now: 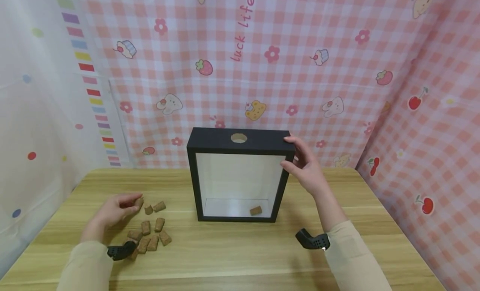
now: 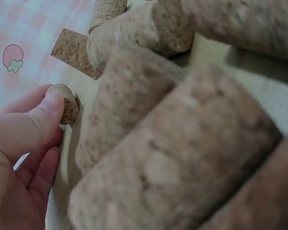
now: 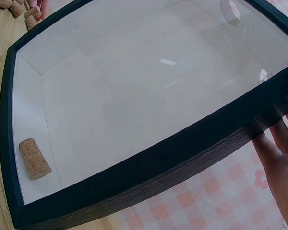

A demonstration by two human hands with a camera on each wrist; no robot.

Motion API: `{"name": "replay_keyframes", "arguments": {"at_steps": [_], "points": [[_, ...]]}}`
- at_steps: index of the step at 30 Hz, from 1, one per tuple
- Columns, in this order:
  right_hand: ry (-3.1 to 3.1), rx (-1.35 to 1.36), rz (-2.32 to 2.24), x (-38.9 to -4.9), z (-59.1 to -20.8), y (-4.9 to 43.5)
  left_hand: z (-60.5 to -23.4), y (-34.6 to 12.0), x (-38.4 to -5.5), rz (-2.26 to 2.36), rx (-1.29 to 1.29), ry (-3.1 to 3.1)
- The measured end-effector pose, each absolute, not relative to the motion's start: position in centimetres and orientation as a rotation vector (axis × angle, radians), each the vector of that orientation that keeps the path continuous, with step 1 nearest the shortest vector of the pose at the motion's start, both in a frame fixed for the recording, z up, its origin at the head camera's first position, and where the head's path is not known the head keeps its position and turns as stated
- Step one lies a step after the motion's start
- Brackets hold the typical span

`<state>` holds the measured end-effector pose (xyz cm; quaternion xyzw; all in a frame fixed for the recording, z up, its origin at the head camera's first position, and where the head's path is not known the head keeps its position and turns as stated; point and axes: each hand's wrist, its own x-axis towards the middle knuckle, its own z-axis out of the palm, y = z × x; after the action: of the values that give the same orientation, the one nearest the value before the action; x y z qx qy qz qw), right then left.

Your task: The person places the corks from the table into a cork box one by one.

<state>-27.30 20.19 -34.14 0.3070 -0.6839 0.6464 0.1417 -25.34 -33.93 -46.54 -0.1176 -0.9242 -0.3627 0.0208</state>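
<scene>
A cork (image 2: 70,106) is pinched between the thumb and fingertips of my left hand (image 1: 115,210), low over the left of the table. Several loose corks (image 1: 145,227) lie beside and in front of that hand; in the left wrist view some fill the foreground, blurred. A black-framed shadow box (image 1: 213,137) with a clear front stands upright mid-table, a round hole in its top. My right hand (image 1: 306,169) grips its upper right corner, thumb on the front edge and fingers round the side. One cork (image 3: 35,159) lies inside on the white floor, near the right end.
The wooden table (image 1: 240,257) runs up to a pink checked curtain (image 1: 225,86) close behind the box. More patterned cloth (image 1: 423,157) hangs along the right side, and a white dotted sheet (image 1: 41,116) along the left. Black wrist cameras sit at both sleeves.
</scene>
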Motion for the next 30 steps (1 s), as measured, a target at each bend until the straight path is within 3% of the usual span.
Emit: {"name": "replay_keyframes", "arguments": {"at_steps": [30], "points": [[-1.977, 0.887, 1.862, -27.3, -34.2, 20.2, -46.7, -34.5, -24.1, -1.512, -0.07, -2.704]]}}
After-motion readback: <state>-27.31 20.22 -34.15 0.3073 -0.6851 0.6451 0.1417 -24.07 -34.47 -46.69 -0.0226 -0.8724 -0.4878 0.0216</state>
